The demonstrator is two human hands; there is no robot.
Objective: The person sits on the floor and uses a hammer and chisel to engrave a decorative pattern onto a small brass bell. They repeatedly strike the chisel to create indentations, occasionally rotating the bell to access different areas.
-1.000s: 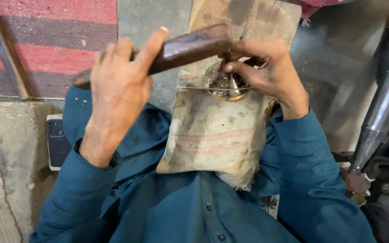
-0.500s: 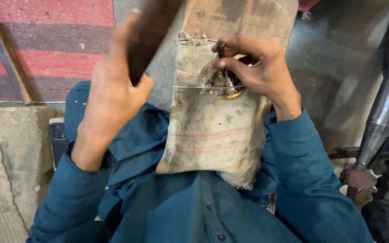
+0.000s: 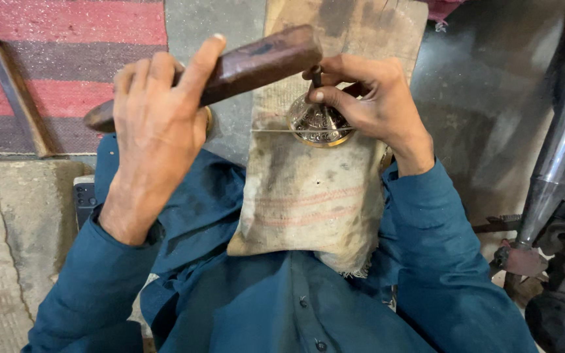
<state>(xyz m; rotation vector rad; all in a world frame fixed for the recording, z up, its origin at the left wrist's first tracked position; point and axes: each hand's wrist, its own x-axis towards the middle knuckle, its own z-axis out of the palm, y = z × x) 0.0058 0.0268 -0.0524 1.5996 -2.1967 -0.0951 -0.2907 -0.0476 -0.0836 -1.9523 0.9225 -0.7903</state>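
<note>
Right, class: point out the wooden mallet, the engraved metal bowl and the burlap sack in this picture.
wooden mallet (image 3: 256,64): head view, on the dark block's side face.
engraved metal bowl (image 3: 316,124): head view, on its patterned dome.
burlap sack (image 3: 308,196): head view, on the striped cloth below the bowl.

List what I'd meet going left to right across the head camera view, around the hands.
Wooden strip on the striped rug → dark phone → left hand gripping the wooden mallet → engraved metal piece on the sack-covered board → right hand → shiny metal pipe.
</note>
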